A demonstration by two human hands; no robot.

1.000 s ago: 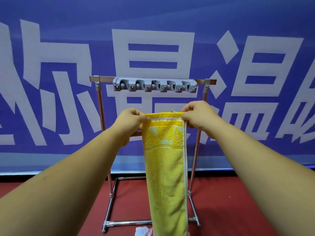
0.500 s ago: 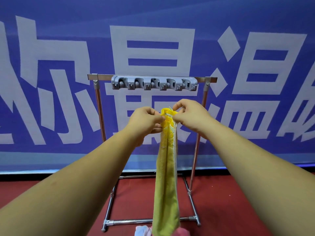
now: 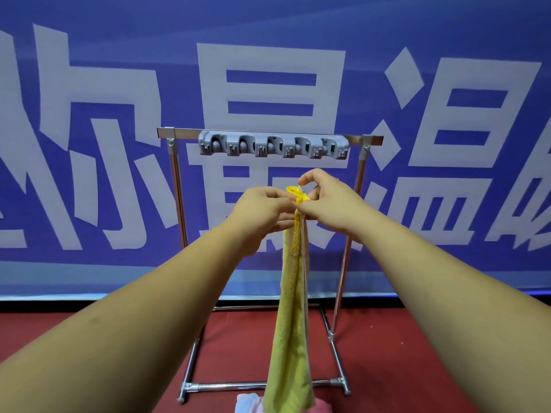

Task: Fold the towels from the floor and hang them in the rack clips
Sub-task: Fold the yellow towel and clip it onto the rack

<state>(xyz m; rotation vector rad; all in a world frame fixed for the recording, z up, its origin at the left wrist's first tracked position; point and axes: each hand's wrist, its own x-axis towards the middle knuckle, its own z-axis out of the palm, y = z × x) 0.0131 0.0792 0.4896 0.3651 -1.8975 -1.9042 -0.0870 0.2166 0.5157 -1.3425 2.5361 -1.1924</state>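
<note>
Here the yellow towel [image 3: 293,308] is held just below the grey clip strip [image 3: 272,147], gathered into a narrow hanging band. Its bunched top end is gripped from one side by the left hand [image 3: 262,210] and from the other by the right hand [image 3: 325,201]. The fingers [image 3: 283,217] of both are curled in and pinched on the cloth, and a small yellow fold is seen standing up between them. The towel's lower end hangs far below the clip strip, near the red floor [image 3: 417,368]. A pale towel [image 3: 247,402] and a pink towel [image 3: 320,408] lie there too, partly cut off by the picture's edge. The clip strip is mounted on the top bar of the metal rack [image 3: 179,204], and nothing is seen held in any of its clips.

The step in hand is judged to be the end of the folding: the top is being gathered so that it can be clipped, and the hanging is not yet begun. For the next move, the bunched end would have to be raised to the clip strip and pressed into one clip. The pinch would need to be kept tight so that the folds are not let loose. Which clip is meant cannot be told.
</note>
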